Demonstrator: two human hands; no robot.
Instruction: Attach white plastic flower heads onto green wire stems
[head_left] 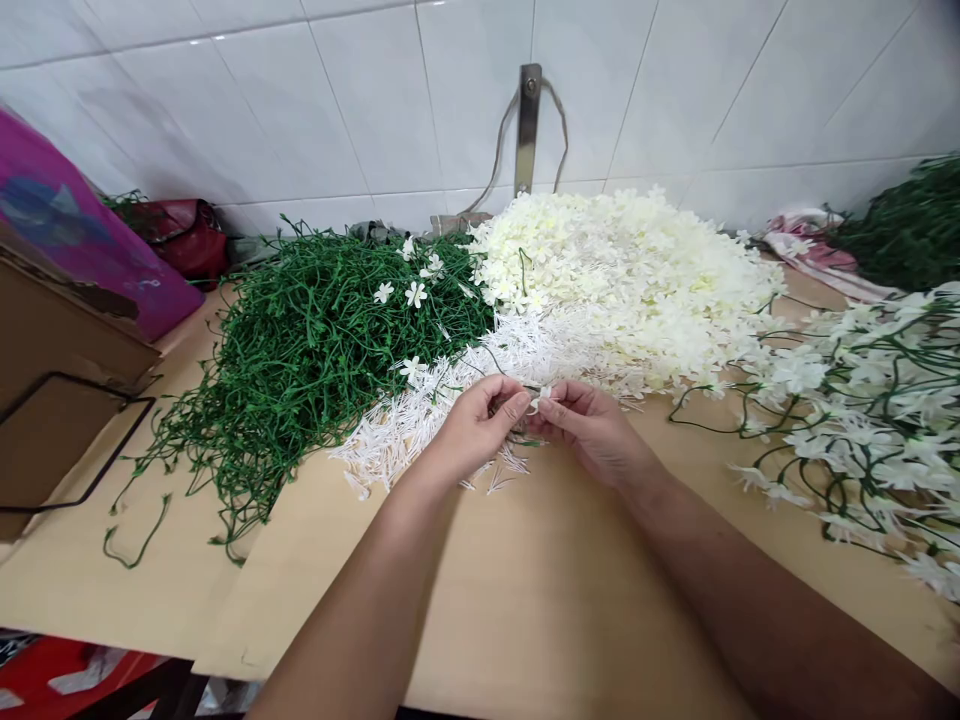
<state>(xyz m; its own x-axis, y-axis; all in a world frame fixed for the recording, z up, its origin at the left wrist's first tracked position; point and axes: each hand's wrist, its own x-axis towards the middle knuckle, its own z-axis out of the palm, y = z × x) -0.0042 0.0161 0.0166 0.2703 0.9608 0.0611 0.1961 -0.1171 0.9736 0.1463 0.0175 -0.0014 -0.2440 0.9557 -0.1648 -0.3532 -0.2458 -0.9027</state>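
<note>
Right now you have a small white artificial flower (pixel 538 399) between your two hands, just above the surface of pale tan board (pixel 517 600), about midway between its left and right edges and well back from the near edge. Your left hand (pixel 487 420) has thumb and index finger pressed together at the flower's left side, probably on its thin stem; your right hand (pixel 596 430) pinches the petals from the right. The other fingers curl underneath, and what they touch is hidden.

The flower should weigh next to nothing. Its petals look thin and soft, likely to crease under a hard squeeze, so take hold close to the centre and leave the outer tips free. Judging by the heap of slender green plastic stems (pixel 315 330) toward the left edge, the stem should be springy and bend easily; grip it near its end. The tangle of fine white stamens (pixel 397 435) beside and behind your hands looks fragile and easily scattered. A mound of cream-white fabric blossoms (pixel 622 280) lies toward the far edge, and white flowers on green stems (pixel 885 420) spread along the right edge.
</note>
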